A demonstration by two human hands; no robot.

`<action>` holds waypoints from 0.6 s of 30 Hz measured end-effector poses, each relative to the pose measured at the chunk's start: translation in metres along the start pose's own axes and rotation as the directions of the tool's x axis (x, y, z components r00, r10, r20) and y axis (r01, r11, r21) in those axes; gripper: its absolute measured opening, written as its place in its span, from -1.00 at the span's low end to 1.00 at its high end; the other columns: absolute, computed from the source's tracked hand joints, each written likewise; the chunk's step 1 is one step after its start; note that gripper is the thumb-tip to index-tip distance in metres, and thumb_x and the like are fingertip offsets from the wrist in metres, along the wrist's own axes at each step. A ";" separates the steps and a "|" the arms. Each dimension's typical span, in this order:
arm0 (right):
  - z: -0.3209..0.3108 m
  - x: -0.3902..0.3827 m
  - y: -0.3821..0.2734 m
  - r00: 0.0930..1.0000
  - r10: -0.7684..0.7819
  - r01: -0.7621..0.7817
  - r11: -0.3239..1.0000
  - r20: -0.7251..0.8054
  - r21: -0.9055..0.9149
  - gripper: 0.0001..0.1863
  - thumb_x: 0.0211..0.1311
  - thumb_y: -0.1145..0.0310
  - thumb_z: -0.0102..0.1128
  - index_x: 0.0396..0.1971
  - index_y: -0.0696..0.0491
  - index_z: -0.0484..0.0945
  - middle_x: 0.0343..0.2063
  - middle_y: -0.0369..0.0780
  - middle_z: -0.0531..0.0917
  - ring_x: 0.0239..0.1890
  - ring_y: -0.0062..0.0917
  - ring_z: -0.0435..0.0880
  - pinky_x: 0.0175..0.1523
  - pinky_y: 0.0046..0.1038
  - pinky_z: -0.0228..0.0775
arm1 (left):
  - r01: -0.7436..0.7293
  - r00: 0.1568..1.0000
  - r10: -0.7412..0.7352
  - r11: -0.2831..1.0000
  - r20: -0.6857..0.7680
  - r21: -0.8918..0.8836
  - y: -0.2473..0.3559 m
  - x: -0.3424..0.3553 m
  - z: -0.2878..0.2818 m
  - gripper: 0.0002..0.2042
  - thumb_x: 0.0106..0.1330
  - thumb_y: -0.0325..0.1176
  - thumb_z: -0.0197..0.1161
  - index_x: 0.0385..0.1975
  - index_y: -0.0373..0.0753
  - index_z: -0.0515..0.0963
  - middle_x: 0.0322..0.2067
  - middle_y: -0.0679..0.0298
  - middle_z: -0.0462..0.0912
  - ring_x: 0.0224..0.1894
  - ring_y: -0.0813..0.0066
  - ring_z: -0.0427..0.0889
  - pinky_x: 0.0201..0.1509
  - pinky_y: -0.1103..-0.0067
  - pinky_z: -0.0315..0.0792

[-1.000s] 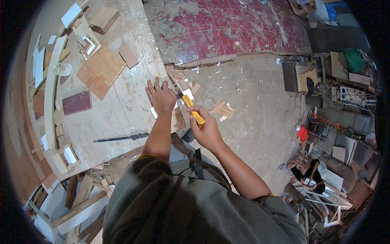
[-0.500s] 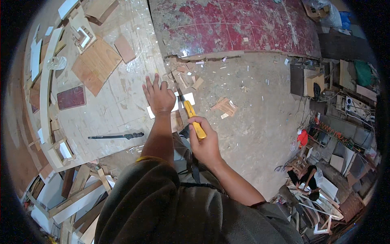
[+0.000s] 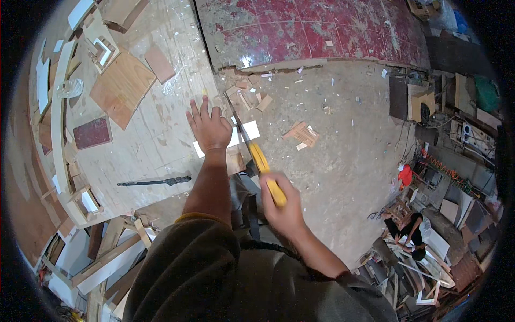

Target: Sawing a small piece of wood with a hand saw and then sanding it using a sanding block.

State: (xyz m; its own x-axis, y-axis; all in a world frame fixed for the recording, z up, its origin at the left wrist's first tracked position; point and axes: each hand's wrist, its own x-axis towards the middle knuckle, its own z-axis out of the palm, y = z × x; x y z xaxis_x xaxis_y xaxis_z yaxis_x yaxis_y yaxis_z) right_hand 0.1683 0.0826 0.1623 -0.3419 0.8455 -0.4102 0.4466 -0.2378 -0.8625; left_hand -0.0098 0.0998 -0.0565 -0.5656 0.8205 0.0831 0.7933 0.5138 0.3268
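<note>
My right hand (image 3: pixel 283 208) grips the yellow handle of a handsaw (image 3: pixel 258 156). Its narrow dark blade slants up and left across a white strip (image 3: pixel 248 132) at the edge of the pale workbench (image 3: pixel 153 142). My left hand (image 3: pixel 211 130) lies flat with fingers apart, pressing down near the strip's bench end. One end of the strip sticks out past the bench edge, to the right of the blade. How deep the blade sits in the strip cannot be made out.
A black bar-shaped tool (image 3: pixel 155 182), a wooden panel (image 3: pixel 122 88) and a dark red plate (image 3: pixel 92 133) lie on the bench. Wood offcuts (image 3: pixel 301 134) litter the concrete floor. Stacked boards (image 3: pixel 104 268) stand at lower left. Another person (image 3: pixel 410 233) sits at lower right.
My right hand has drawn the saw back toward me, down and slightly right. My left hand stays flat on the strip.
</note>
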 end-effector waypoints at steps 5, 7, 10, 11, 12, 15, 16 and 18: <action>0.000 -0.017 0.001 0.997 -0.063 0.061 0.996 -0.039 -0.062 -0.80 0.36 0.49 0.16 -0.05 0.06 0.52 -0.33 -0.08 0.73 -0.25 -0.23 0.80 -0.18 -0.35 0.57 | -0.047 0.997 0.047 0.999 -0.059 -0.002 0.001 0.002 -0.002 -0.87 0.17 -0.41 0.16 -0.32 -0.19 0.60 0.25 0.05 0.46 0.45 -0.20 0.17 0.46 -0.13 0.01; 0.010 -0.008 0.011 1.000 0.008 -0.009 0.998 -0.010 -0.060 -0.79 0.36 0.48 0.16 -0.04 0.05 0.51 -0.32 -0.07 0.73 -0.21 -0.19 0.79 -0.16 -0.35 0.58 | -0.045 0.998 0.045 0.999 -0.038 -0.001 0.001 -0.012 -0.003 -0.87 0.18 -0.41 0.16 -0.32 -0.20 0.60 0.25 0.05 0.46 0.44 -0.20 0.18 0.46 -0.13 0.02; -0.001 -0.010 0.012 0.991 0.124 -0.121 0.991 0.058 -0.053 -0.76 0.34 0.51 0.17 -0.02 0.00 0.50 -0.22 -0.07 0.73 -0.09 -0.15 0.77 -0.08 -0.38 0.57 | -0.056 0.994 0.054 0.998 -0.090 -0.014 -0.001 -0.001 0.005 -0.89 0.22 -0.42 0.15 -0.31 -0.20 0.60 0.25 0.05 0.47 0.43 -0.20 0.20 0.46 -0.11 0.02; -0.011 -0.028 0.006 0.990 0.102 -0.099 0.994 0.093 -0.037 -0.74 0.32 0.54 0.17 -0.02 0.00 0.50 -0.19 -0.07 0.72 -0.07 -0.16 0.76 -0.05 -0.39 0.56 | -0.048 0.996 0.047 0.999 -0.080 -0.016 -0.001 0.000 0.004 -0.88 0.24 -0.42 0.14 -0.31 -0.20 0.60 0.25 0.05 0.47 0.44 -0.19 0.20 0.46 -0.11 0.02; -0.019 -0.040 0.002 0.988 0.082 -0.080 0.996 0.128 -0.026 -0.71 0.30 0.56 0.17 -0.01 0.01 0.51 -0.15 -0.07 0.71 -0.05 -0.17 0.76 -0.02 -0.40 0.55 | -0.036 0.997 0.035 0.999 -0.067 -0.022 0.002 -0.001 0.002 -0.88 0.25 -0.43 0.12 -0.31 -0.20 0.60 0.26 0.05 0.47 0.44 -0.19 0.20 0.46 -0.10 0.02; -0.011 -0.035 -0.001 0.997 -0.001 0.001 1.000 0.081 -0.005 -0.77 0.31 0.60 0.16 -0.07 0.05 0.52 -0.25 -0.18 0.68 -0.21 -0.46 0.69 -0.13 -0.50 0.48 | -0.008 1.000 0.008 0.999 0.007 0.036 0.007 0.004 0.001 -0.89 0.24 -0.37 0.15 -0.31 -0.10 0.60 0.32 0.16 0.42 0.51 -0.07 0.10 0.56 -0.01 -0.12; -0.001 -0.034 -0.003 0.997 -0.009 0.006 0.999 0.074 0.039 -0.82 0.32 0.62 0.17 -0.13 0.08 0.53 -0.35 -0.24 0.64 -0.33 -0.66 0.60 -0.22 -0.58 0.42 | -0.011 1.000 0.011 0.999 0.016 0.036 0.006 0.003 0.002 -0.89 0.24 -0.37 0.15 -0.31 -0.10 0.60 0.32 0.16 0.42 0.51 -0.07 0.10 0.56 -0.01 -0.12; 0.005 -0.032 -0.002 0.998 -0.046 0.044 0.998 0.044 0.052 -0.83 0.33 0.62 0.15 -0.13 0.10 0.52 -0.31 -0.24 0.66 -0.30 -0.66 0.60 -0.20 -0.57 0.42 | -0.001 1.000 0.000 0.998 0.013 0.060 0.001 0.002 0.005 -0.89 0.23 -0.38 0.15 -0.31 -0.11 0.60 0.31 0.17 0.42 0.50 -0.07 0.10 0.56 -0.01 -0.12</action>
State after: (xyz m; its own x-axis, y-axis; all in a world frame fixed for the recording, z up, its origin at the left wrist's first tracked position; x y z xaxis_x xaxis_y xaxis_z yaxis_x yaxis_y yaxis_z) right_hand 0.1748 0.0534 0.1757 -0.3979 0.8338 -0.3826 0.3876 -0.2251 -0.8939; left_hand -0.0091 0.1031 -0.0610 -0.5624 0.8238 0.0710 0.8059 0.5270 0.2697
